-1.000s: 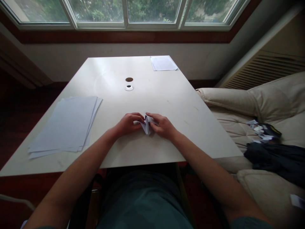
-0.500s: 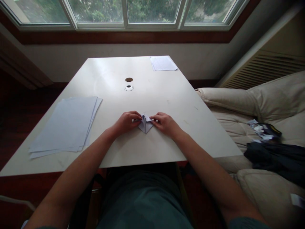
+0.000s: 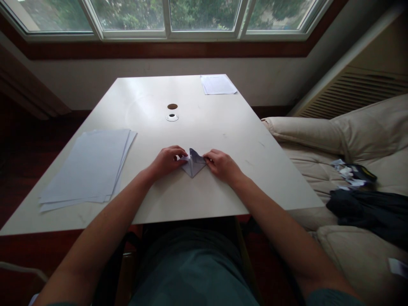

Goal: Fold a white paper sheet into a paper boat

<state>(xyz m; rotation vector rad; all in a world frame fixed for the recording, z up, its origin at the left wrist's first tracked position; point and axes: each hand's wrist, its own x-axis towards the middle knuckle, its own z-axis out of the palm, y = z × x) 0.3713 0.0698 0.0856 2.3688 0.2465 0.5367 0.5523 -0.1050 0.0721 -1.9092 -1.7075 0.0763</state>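
A small folded paper (image 3: 193,166) lies near the front middle of the table, its lower corner pointing toward me and a darker flap standing up at the top. My left hand (image 3: 168,160) pinches its left side between thumb and fingers. On the opposite side, my right hand (image 3: 222,164) grips the right corner the same way. The fingertips cover both side edges of the paper, so the finer folds there are hidden.
The white table (image 3: 143,102) carries a stack of paper sheets (image 3: 89,165) at left and another paper stack (image 3: 218,84) at the far right corner. A cable hole (image 3: 172,117) sits mid-table. Right of the table stands a beige sofa (image 3: 306,144) with dark cloth (image 3: 366,212).
The folded paper has been spread wider, and its top flap now stands up as a darker point. My left hand has shifted slightly left; the right hand has barely moved.
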